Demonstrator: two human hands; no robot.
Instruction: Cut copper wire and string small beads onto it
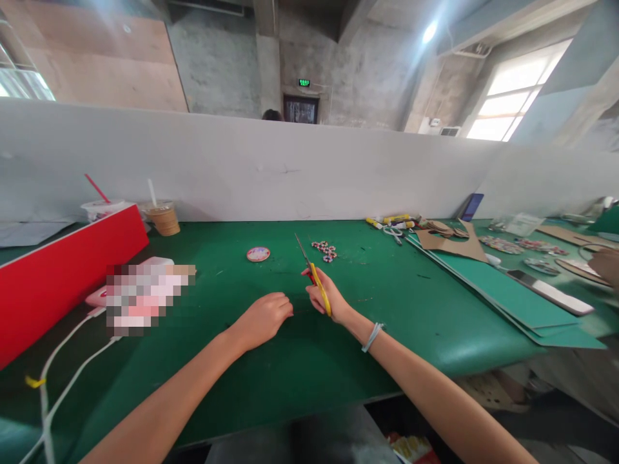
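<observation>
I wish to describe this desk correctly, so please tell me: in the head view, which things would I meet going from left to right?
Brown drink cup → round disc → scissors in the right hand → yellow markers → cut cardboard → long white object.

Scissors (317,277) up in right hand (335,296), gripped over green tabletop (411,316)! Yellow handle (323,293) showing boldly, flash of red beside it. Slim dark blades (303,249) point away, slanting leftward, reading as one narrow line, seemingly together. Handles partly hidden by grip. Tip touching tabletop or hovering? Can't tell from here.
</observation>
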